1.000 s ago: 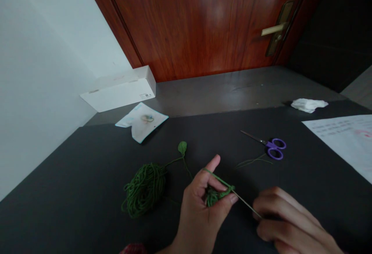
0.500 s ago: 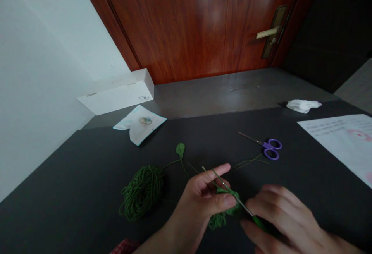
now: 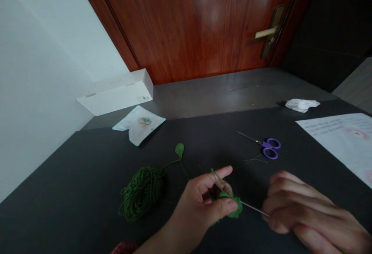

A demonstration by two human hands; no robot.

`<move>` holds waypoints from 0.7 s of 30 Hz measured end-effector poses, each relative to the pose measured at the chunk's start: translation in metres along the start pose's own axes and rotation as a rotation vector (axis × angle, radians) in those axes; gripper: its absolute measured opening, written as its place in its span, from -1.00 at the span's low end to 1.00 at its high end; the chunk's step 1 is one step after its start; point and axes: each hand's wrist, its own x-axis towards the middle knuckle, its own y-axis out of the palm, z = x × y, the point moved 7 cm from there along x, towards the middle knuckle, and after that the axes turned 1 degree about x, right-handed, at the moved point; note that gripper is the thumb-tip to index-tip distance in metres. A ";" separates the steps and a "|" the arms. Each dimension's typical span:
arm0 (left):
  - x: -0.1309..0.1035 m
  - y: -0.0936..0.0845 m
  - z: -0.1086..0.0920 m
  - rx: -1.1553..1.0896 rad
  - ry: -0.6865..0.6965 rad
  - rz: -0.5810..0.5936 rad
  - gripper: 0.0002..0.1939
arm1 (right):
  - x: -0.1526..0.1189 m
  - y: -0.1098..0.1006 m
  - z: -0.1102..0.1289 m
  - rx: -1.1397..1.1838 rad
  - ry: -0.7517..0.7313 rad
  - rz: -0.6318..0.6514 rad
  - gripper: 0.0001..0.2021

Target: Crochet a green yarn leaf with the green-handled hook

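My left hand (image 3: 207,199) pinches a small green crochet piece (image 3: 235,208) between thumb and fingers, its index finger stretched out with green yarn running over it. My right hand (image 3: 302,211), a little blurred, is closed round a crochet hook (image 3: 255,208). The hook's thin metal shaft reaches left to the edge of the green piece; its handle is mostly covered by my fingers. Left of my hands lies a loose ball of dark green yarn (image 3: 141,193). A small green crocheted leaf (image 3: 179,150) rests just beyond it, with a strand trailing down.
Purple-handled scissors (image 3: 267,145) lie beyond my right hand, beside some loose thread ends (image 3: 252,161). A printed sheet (image 3: 345,134) and a crumpled white tissue (image 3: 302,105) are at the right. Far left are a white packet (image 3: 141,126) and a long white box (image 3: 119,97) against the wall.
My right hand has drawn away to the right with the hook, whose tip now sits at the piece's edge rather than across it. The left hand has barely moved.
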 end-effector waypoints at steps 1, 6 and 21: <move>0.000 0.002 0.003 -0.093 -0.035 0.027 -0.53 | 0.003 -0.002 -0.005 0.100 0.056 -0.014 -0.76; 0.002 0.014 0.016 -0.431 -0.196 0.212 -0.50 | 0.002 0.006 -0.036 0.657 0.461 -0.296 -0.61; 0.002 0.010 0.019 -0.301 -0.158 0.207 -0.44 | -0.005 0.025 -0.052 0.966 0.719 -0.344 -0.61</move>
